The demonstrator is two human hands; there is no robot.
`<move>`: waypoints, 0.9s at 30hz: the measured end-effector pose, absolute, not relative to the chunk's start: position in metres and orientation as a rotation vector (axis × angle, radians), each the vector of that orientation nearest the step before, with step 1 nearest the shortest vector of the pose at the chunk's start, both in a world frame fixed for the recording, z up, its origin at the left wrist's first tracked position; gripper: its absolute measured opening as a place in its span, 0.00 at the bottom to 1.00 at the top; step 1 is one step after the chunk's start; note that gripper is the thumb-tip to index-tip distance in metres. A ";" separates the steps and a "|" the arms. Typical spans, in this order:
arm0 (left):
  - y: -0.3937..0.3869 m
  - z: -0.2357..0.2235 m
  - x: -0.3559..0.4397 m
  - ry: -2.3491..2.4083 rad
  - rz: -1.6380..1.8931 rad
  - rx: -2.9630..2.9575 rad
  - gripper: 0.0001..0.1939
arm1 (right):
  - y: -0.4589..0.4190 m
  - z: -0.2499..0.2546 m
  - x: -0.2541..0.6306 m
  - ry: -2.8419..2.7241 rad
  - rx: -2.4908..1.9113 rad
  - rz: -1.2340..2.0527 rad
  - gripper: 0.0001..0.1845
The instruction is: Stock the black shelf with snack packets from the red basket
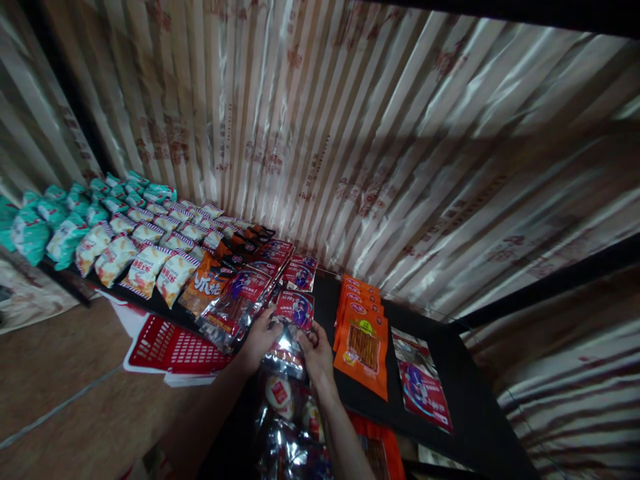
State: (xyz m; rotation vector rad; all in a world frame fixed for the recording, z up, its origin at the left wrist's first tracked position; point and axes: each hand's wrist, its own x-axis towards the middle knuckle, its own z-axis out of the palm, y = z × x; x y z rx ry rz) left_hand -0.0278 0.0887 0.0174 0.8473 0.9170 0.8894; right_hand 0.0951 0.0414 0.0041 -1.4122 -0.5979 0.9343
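Both hands are closed on the sides of one snack packet, dark red with a purple figure above and a shiny lower part. My left hand grips its left edge and my right hand its right edge, thumbs on the front. Just behind it on the black shelf lies a matching packet. Left of my left hand are overlapping rows of similar red packets. To the right of my right hand is a stack of orange snack packets.
Farther left stand orange-and-black bags, white striped bags and teal bags. One red packet lies on the black shelf at right. Below are a red basket and shiny packs. Patterned sheeting hangs behind.
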 end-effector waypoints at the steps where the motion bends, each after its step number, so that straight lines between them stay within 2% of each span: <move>1: 0.091 0.016 -0.027 0.933 0.892 0.867 0.27 | 0.044 0.002 0.096 -0.607 -1.426 0.922 0.31; 7: 0.109 0.003 -0.018 1.064 1.028 1.063 0.24 | 0.064 0.001 0.102 -0.676 -1.484 0.860 0.31; 13: 0.122 0.010 -0.015 1.239 1.019 1.258 0.21 | 0.087 0.003 0.107 -0.750 -1.544 0.790 0.33; 19: 0.118 0.014 -0.012 1.400 0.928 1.573 0.19 | 0.093 0.003 0.106 -0.857 -1.700 0.660 0.31; 27: 0.101 0.016 0.000 1.552 0.588 2.004 0.24 | 0.094 0.005 0.106 -0.980 -1.822 0.575 0.28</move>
